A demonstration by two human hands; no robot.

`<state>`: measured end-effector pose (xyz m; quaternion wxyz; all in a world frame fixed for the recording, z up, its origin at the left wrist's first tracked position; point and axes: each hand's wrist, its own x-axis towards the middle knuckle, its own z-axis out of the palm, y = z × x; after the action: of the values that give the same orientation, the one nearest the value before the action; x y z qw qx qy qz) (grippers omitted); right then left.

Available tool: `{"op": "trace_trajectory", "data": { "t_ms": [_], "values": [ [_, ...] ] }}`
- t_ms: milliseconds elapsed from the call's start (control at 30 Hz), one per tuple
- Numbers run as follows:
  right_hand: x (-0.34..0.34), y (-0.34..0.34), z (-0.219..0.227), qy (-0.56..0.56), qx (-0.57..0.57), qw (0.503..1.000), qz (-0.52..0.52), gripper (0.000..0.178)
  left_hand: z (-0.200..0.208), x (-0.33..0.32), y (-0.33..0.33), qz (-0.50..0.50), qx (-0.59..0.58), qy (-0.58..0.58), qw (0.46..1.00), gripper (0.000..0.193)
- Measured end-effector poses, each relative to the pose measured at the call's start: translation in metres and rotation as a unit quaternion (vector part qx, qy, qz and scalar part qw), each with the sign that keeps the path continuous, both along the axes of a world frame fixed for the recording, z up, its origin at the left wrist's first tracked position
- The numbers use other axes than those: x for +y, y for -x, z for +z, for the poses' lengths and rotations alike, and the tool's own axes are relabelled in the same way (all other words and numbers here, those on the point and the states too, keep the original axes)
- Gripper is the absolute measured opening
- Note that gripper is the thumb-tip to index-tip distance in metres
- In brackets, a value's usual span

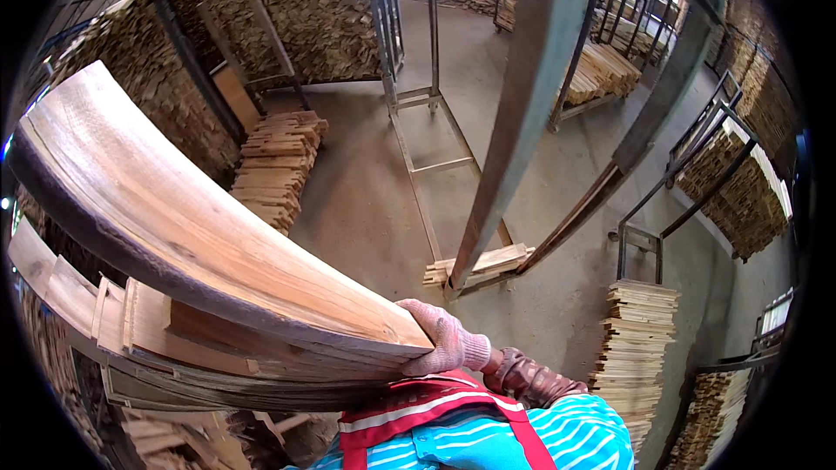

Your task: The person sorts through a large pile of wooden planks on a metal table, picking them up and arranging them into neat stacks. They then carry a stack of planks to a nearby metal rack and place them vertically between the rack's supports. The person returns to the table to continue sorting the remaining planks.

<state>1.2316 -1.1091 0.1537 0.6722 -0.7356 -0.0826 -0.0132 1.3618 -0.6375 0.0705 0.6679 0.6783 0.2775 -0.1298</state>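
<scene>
The left hand is not showing, so I cannot tell its state. A wide plank [209, 218] is running from the upper left to lower centre, partly covering boards [148, 318] below. Floor [357, 187] is stretching between a wood pile [279, 161] and a metal cart [521, 130]. The gloved right hand [448, 339] is gripping the plank's near end at lower centre.

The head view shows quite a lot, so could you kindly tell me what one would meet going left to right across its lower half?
Long wooden board, gloved right hand at its end, patterned sleeve, tall stack of wooden strips, another wood stack.
</scene>
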Motion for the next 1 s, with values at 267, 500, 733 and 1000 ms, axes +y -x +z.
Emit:
{"op": "trace_trajectory", "data": {
  "t_ms": [267,500,733,1000],
  "values": [
    [-0.055,-0.161,-0.036,-0.054,0.013,0.985,-0.160,0.078,-0.022,-0.121,-0.290,-0.162,0.013,-0.020,0.986,0.056],
    [-0.088,-0.213,-0.070,-0.151,0.069,0.923,-0.346,0.079,-0.062,-0.284,-0.483,-0.358,0.049,-0.043,0.931,0.055],
    [-0.139,-0.240,-0.131,-0.196,0.079,0.829,-0.518,0.084,-0.118,-0.486,-0.598,-0.519,0.084,-0.068,0.848,0.055],
    [-0.159,-0.250,-0.219,-0.346,0.065,0.663,-0.661,0.080,-0.219,-0.677,-0.644,-0.638,0.140,-0.121,0.748,0.054]
  ]
}}
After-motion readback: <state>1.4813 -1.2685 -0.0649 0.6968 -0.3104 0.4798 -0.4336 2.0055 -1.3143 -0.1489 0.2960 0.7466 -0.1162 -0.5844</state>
